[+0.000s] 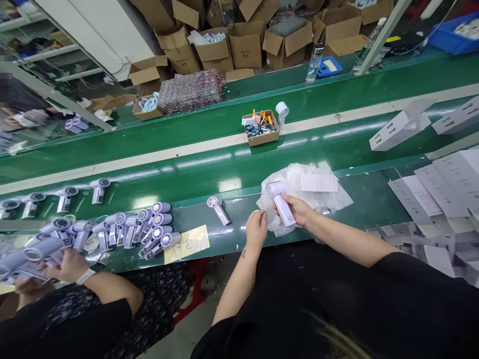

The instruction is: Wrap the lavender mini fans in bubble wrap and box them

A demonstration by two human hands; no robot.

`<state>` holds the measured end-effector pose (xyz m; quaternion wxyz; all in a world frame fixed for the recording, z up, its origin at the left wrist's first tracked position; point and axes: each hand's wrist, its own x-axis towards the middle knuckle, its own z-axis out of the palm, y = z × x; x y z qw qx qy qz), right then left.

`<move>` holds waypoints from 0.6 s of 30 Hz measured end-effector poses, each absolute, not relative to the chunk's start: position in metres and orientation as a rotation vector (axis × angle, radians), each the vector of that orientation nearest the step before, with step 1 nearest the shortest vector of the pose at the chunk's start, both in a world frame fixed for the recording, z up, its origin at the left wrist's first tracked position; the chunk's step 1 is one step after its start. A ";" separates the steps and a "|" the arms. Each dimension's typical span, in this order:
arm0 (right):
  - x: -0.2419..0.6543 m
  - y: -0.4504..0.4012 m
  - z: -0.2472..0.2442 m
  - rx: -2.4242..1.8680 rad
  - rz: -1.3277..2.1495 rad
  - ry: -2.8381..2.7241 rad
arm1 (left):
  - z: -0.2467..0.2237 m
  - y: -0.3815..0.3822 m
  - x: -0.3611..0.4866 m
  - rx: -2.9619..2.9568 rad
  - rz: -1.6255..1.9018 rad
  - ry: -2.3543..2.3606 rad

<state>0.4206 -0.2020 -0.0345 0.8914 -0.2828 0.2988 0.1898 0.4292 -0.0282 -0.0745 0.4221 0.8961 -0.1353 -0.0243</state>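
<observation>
My right hand [298,210] is wrapped round the handle of a lilac handheld fan [283,208], its round head pointing away from me. Clear plastic bags [292,174] lie beneath and behind the fan, with a folded white leaflet [319,182] on top of them. Just left of the fan, my left hand [257,228] is closed in a pinch at the edge of the plastic; its fingertips are partly hidden. Another lilac handheld fan [219,209] lies on the bench to the left of my hands.
Several lilac fans [149,224] lie left by a yellow note [190,244]; a co-worker's hand [71,267] works beyond. White boxes [430,189] stand right. Across the green conveyor [202,167] sits a small carton [264,139] of tools and parts beside a white fan [282,112].
</observation>
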 end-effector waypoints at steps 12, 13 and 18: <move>0.416 -0.220 -0.022 -0.402 0.468 0.551 | -0.053 -0.044 0.413 1.680 -0.181 0.192; 0.413 -0.227 -0.020 -0.459 0.469 0.557 | -0.047 -0.036 0.417 1.596 -0.198 0.238; 0.389 -0.261 -0.005 -0.691 0.572 0.416 | -0.022 -0.016 0.425 1.742 0.271 0.251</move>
